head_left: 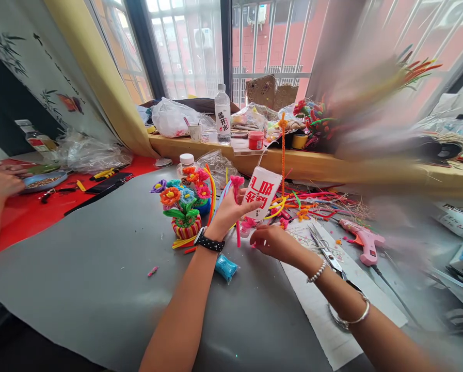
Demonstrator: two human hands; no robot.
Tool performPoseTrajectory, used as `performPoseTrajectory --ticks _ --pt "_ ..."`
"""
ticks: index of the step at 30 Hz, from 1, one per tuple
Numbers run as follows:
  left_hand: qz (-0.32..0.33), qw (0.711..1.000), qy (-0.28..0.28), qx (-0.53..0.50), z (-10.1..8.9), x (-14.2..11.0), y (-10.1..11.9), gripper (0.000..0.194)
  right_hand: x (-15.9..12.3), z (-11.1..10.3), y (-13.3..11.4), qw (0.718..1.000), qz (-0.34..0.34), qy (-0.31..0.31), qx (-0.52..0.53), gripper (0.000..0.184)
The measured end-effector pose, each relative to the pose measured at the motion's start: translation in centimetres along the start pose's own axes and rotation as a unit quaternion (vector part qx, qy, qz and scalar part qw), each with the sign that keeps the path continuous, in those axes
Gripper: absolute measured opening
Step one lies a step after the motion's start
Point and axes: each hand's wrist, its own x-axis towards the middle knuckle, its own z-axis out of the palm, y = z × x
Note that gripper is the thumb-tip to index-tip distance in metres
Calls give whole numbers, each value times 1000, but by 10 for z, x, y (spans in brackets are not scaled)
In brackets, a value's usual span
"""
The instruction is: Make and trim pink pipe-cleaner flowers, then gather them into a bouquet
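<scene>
Well, left hand (229, 211) holds container (262, 187); flowers (171, 196) fill pot (186, 228).

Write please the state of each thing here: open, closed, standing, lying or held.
Water bottle: capped, standing
Red jar: closed, standing
White-capped jar: closed
Paper cup: open, standing
Flower pot: filled, upright
Glue gun: lying
Scissors: lying
Labelled bottle: tilted, in left hand

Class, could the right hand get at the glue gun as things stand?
Probably yes: only flat-lying scissors and paper seem to separate the right hand from the glue gun, though that hand may be busy at the bottle.
</scene>
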Motion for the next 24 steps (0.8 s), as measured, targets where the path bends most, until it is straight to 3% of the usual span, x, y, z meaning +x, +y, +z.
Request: performPoseTrajectory --ticks 6,16,24 --pt "-3 1000 24 19 2 -3 4 40 4 17 -2 1000 3 -3 -16 18" --pt "-1 1000 18 3 3 -2 3 42 -20 -6 31 999 45 13 -16 15" --pt "-6 1000 7 -6 6 -1 1 42 -14 -1 25 998 55 -17 -41 18"
